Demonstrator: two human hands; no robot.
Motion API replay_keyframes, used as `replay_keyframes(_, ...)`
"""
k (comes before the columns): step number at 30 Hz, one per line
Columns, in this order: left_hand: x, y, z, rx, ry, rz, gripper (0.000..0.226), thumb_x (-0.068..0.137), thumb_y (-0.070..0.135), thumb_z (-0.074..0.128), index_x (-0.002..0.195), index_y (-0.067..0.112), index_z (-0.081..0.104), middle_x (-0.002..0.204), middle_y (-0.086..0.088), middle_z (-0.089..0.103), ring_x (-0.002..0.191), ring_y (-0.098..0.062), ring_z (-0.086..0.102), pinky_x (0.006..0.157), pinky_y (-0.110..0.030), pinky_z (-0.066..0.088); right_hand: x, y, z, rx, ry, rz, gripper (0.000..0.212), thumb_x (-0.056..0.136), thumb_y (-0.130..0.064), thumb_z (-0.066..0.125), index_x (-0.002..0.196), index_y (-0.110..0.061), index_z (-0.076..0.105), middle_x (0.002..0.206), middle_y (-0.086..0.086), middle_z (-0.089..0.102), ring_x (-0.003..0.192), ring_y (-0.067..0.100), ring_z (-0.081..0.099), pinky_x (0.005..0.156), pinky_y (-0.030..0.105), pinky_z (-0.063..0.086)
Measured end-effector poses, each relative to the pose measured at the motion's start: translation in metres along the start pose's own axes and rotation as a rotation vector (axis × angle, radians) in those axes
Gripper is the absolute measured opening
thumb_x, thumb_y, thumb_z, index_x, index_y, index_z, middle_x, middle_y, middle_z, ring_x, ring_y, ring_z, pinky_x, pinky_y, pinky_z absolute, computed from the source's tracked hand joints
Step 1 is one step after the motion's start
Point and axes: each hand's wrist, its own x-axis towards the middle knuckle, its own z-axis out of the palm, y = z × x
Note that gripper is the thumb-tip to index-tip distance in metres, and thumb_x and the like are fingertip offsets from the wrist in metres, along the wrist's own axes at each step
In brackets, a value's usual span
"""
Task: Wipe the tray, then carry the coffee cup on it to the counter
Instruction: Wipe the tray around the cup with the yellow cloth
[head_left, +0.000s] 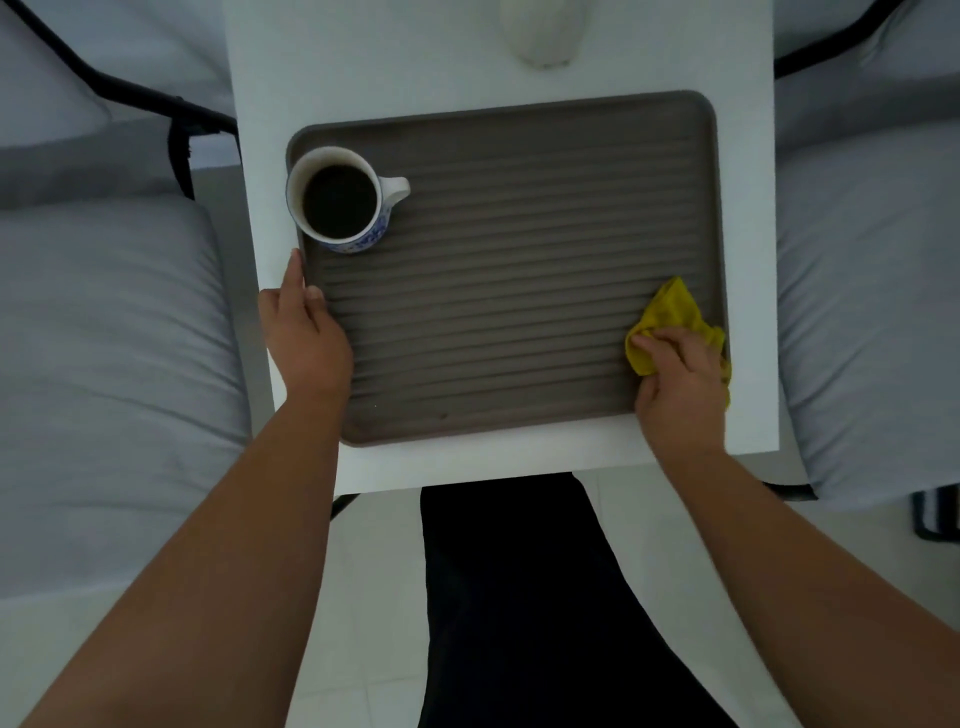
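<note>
A grey-brown ribbed tray lies on a small white table. In the tray's far left corner stands a white and blue cup full of dark coffee, its handle pointing right. My left hand grips the tray's left rim just below the cup, thumb on the ribbed surface. My right hand presses a crumpled yellow cloth onto the tray's near right corner. Part of the cloth is hidden under that hand.
A white rounded object stands at the table's far edge, cut off by the frame. Grey cushioned chairs with black frames flank the table on the left and right. My dark trouser leg is below the table.
</note>
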Motion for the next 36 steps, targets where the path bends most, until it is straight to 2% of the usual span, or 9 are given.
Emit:
replay_keyframes(2,0.001,-0.002,0.002,-0.013,0.006,-0.002,0.043,0.102,0.019,0.035,0.145,0.016,0.041,0.127,-0.016,0.049,0.115,-0.018,0.05,0.093,-0.002,0.028,-0.008,-0.027,0.009,0.024,0.041,0.079,0.045,0.071,-0.002,0.04,0.106,-0.004,0.069,0.108,0.022,0.063,0.092,0.045,0.058,0.088,0.046,0.047)
replay_keyframes(5,0.002,-0.004,0.003,-0.021,0.017,0.0,0.042,0.102,0.019,0.036,0.144,0.016,0.043,0.126,-0.017,0.05,0.116,-0.018,0.051,0.088,0.009,0.022,-0.022,-0.082,0.025,0.113,-0.124,0.051,0.038,0.08,0.001,0.045,0.107,-0.008,0.069,0.111,0.017,0.062,0.102,0.036,0.057,0.091,0.041,0.047)
replay_keyframes(9,0.002,-0.004,0.002,-0.012,0.011,0.005,0.042,0.102,0.018,0.037,0.144,0.017,0.042,0.127,-0.016,0.049,0.117,-0.018,0.051,0.091,0.003,0.026,-0.052,-0.156,0.058,0.232,-0.27,-0.368,0.033,0.072,0.001,0.052,0.098,-0.007,0.07,0.1,0.015,0.067,0.085,0.033,0.06,0.069,0.038,0.051)
replay_keyframes(12,0.002,-0.005,0.002,0.0,0.01,0.025,0.043,0.102,0.018,0.037,0.145,0.016,0.04,0.126,-0.018,0.049,0.117,-0.02,0.051,0.09,0.002,0.027,-0.056,-0.184,0.071,0.193,-0.355,-0.595,0.032,0.074,-0.005,0.05,0.098,-0.01,0.07,0.101,0.008,0.067,0.089,0.03,0.06,0.07,0.036,0.048)
replay_keyframes(16,0.0,-0.004,0.001,0.023,0.006,0.035,0.044,0.102,0.017,0.036,0.146,0.015,0.038,0.116,-0.014,0.047,0.105,-0.012,0.046,0.083,0.01,0.021,-0.042,-0.157,0.06,0.119,-0.355,-0.701,0.032,0.07,-0.008,0.06,0.098,-0.019,0.071,0.107,0.001,0.068,0.09,0.026,0.062,0.069,0.032,0.045)
replay_keyframes(25,0.0,-0.003,0.002,0.012,0.028,0.032,0.044,0.101,0.016,0.037,0.145,0.013,0.04,0.111,-0.002,0.039,0.103,-0.006,0.044,0.085,0.01,0.021,-0.013,-0.013,0.002,0.082,-0.187,-0.514,0.033,0.076,0.004,0.046,0.092,-0.006,0.073,0.099,0.015,0.068,0.082,0.034,0.056,0.067,0.042,0.053)
replay_keyframes(28,0.0,-0.004,0.002,-0.004,0.04,0.029,0.043,0.101,0.016,0.038,0.144,0.013,0.042,0.11,-0.003,0.04,0.102,-0.007,0.044,0.085,0.01,0.022,-0.011,-0.032,0.02,0.105,-0.222,-0.669,0.033,0.077,0.003,0.045,0.092,-0.006,0.073,0.099,0.013,0.069,0.086,0.028,0.047,0.068,0.04,0.053)
replay_keyframes(31,0.003,-0.007,0.004,-0.011,0.036,0.025,0.044,0.101,0.017,0.038,0.144,0.014,0.042,0.114,-0.014,0.048,0.102,-0.013,0.049,0.083,0.01,0.021,-0.017,-0.089,0.048,0.125,-0.324,-0.898,0.033,0.078,-0.003,0.045,0.092,-0.01,0.073,0.1,0.009,0.071,0.084,0.029,0.058,0.07,0.036,0.054)
replay_keyframes(36,0.003,-0.01,0.005,0.005,0.044,0.048,0.044,0.101,0.018,0.038,0.144,0.014,0.042,0.118,-0.022,0.05,0.106,-0.025,0.054,0.084,-0.001,0.03,-0.036,-0.175,0.067,0.069,-0.432,-0.933,0.03,0.075,-0.015,0.05,0.095,-0.017,0.073,0.102,0.0,0.067,0.09,0.026,0.059,0.071,0.033,0.047)
